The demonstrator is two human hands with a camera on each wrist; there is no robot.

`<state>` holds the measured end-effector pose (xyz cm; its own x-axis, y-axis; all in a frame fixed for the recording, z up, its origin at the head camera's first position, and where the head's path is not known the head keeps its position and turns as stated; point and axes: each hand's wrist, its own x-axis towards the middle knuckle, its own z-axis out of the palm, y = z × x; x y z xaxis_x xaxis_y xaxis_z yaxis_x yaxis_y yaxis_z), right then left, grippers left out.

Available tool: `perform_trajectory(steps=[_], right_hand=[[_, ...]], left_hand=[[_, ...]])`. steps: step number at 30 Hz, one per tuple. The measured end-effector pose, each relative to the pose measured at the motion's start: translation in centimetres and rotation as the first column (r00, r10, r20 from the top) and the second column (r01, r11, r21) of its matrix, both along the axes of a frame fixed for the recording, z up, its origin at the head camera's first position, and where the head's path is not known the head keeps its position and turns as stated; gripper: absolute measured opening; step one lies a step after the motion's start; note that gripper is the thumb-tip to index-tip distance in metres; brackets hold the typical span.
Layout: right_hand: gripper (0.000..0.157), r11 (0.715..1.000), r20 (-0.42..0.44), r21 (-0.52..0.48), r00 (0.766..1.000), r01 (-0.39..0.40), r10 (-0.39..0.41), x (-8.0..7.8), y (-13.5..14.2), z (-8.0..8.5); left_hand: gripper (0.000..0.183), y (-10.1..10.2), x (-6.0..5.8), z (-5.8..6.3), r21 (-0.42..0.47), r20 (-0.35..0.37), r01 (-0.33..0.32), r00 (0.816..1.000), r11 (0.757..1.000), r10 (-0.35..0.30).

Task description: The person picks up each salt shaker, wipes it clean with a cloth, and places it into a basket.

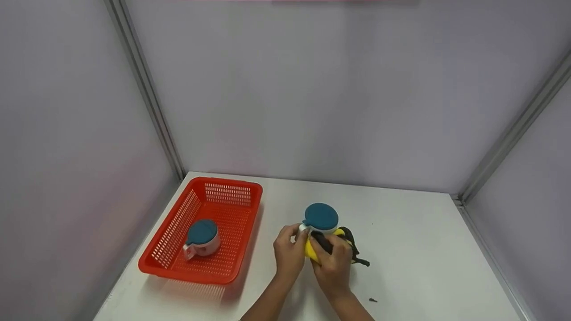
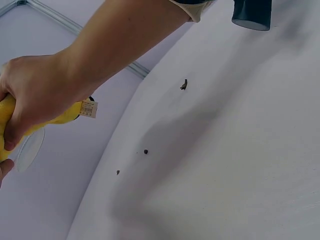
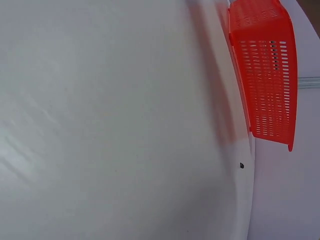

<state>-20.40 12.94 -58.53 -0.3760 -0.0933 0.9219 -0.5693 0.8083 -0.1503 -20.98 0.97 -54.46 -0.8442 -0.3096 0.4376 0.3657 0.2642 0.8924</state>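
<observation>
In the head view a white mug with a round blue lid (image 1: 321,216) is held up in front of me. My left hand (image 1: 289,250) grips it by its handle side at the left. My right hand (image 1: 332,263) holds a soft yellow-and-black cloth-like thing (image 1: 311,252) against the mug's near side. Dark ends of this soft thing hang out to the right. A small printed tag (image 2: 88,108) hangs from the yellow thing in the left wrist view. Much of the mug's body is hidden behind the hands and the yellow thing. Neither hand appears in the right wrist view.
At the left of the white table (image 1: 415,249) stands a red basket (image 1: 241,256) with perforated walls. Inside it sits another mug with a blue lid (image 1: 202,232). Small dark bits (image 1: 373,300) lie on the table. Pale walls enclose the back and sides.
</observation>
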Motion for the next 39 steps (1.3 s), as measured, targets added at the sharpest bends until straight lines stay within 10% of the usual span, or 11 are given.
perform_trajectory(steps=[22, 29, 39], right_hand=[[0.031, 0.999, 0.024, 0.049, 1.0, -0.021, 0.02, 0.2, 0.5, -1.5], [0.023, 0.995, 0.08, -0.075, 0.994, -0.063, 0.069, 0.6, 1.0, -1.9], [0.058, 0.925, 0.262, -0.375, 0.95, -0.06, 0.168, 0.9, 1.2, -1.1]], left_hand=[[0.01, -0.4, 0.3, -0.1, 0.057, -0.027, -0.003, 1.0, 0.998, 0.004], [0.011, -0.5, 0.2, -0.1, 0.067, -0.019, 0.001, 1.0, 0.998, 0.0], [0.014, -0.9, 0.3, -0.5, 0.124, 0.031, 0.019, 0.999, 0.992, -0.023]])
